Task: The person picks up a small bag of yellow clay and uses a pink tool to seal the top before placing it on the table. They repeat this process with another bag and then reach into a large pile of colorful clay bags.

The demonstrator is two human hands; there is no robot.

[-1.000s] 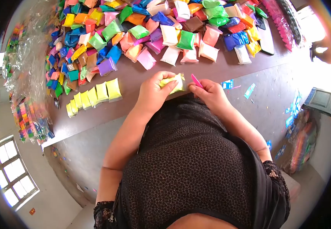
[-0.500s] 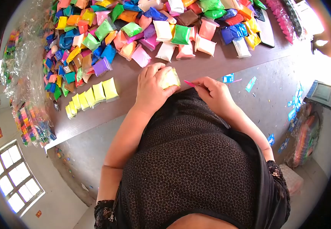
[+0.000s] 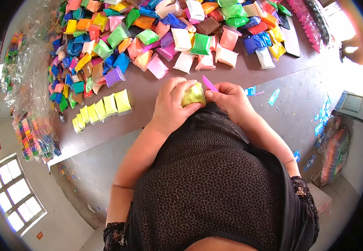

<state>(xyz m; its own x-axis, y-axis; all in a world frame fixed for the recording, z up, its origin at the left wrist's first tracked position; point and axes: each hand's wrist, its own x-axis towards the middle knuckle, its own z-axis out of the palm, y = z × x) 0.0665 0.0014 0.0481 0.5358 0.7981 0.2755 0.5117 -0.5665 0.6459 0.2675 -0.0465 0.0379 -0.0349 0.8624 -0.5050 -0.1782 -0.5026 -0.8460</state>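
My left hand (image 3: 174, 100) is closed around a yellow packet (image 3: 194, 96) near the table's front edge. The packet looks rounded and squeezed, with clear wrap at its right side. Just right of it, my right hand (image 3: 230, 100) pinches a small pink tool (image 3: 209, 84), which points up and left beside the packet. On the table to the left of my hands lies a slanting row of several yellow packets (image 3: 100, 109). A purple packet (image 3: 114, 77) lies above that row.
A big heap of coloured packets (image 3: 148, 37) covers the back of the brown table (image 3: 148, 90). Clear plastic bags (image 3: 33, 83) hang at the left edge. A dark flat device (image 3: 291, 39) lies at the back right. Blue scraps (image 3: 323, 113) are scattered on the floor.
The pink tool has tilted from nearly level to upright. The yellow packet has turned and looks rounder in my left hand. Both hands have moved slightly down in the view.
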